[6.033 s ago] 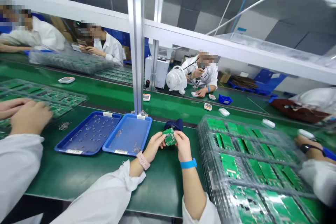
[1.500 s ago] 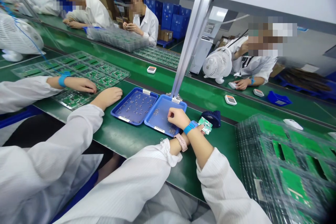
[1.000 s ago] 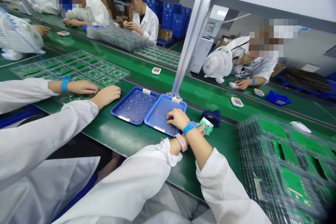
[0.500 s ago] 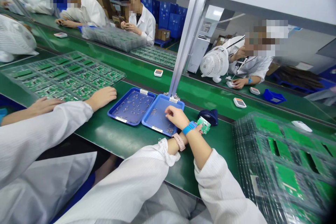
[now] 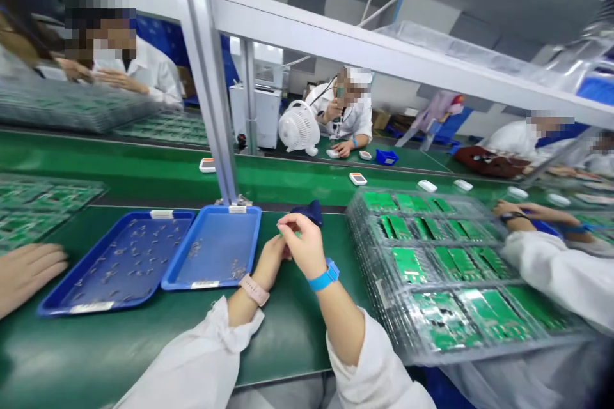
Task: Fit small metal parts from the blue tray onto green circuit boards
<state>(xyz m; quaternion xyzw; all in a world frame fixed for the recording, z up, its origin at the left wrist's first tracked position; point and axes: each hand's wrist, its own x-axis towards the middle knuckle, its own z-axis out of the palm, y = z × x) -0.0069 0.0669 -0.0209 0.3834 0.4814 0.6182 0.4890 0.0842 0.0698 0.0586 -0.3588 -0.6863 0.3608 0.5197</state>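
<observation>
My left hand (image 5: 272, 260), with a pink watch band on the wrist, is closed just right of the right-hand blue tray (image 5: 213, 230). Its fingertips are hidden behind my right hand (image 5: 307, 243), which wears a blue wrist strap (image 5: 325, 277). The green circuit board seen in my left hand a moment ago is now out of sight behind my right hand. Thumb and forefinger of my right hand are pinched together; anything between them is too small to make out. Small metal parts (image 5: 194, 249) lie in the right-hand tray.
A second blue tray (image 5: 122, 255) holds scattered small parts. A dark blue fan (image 5: 314, 212) stands behind my hands. Stacked clear trays of circuit boards (image 5: 407, 262) stand at right. A co-worker's hand (image 5: 33, 271) rests at left, a co-worker's sleeve (image 5: 561, 268) at right. A metal post (image 5: 204, 77) rises behind the trays.
My view has swung to the right. My right hand has left the space above the tray and come together with my left hand. The circuit board has gone out of sight.
</observation>
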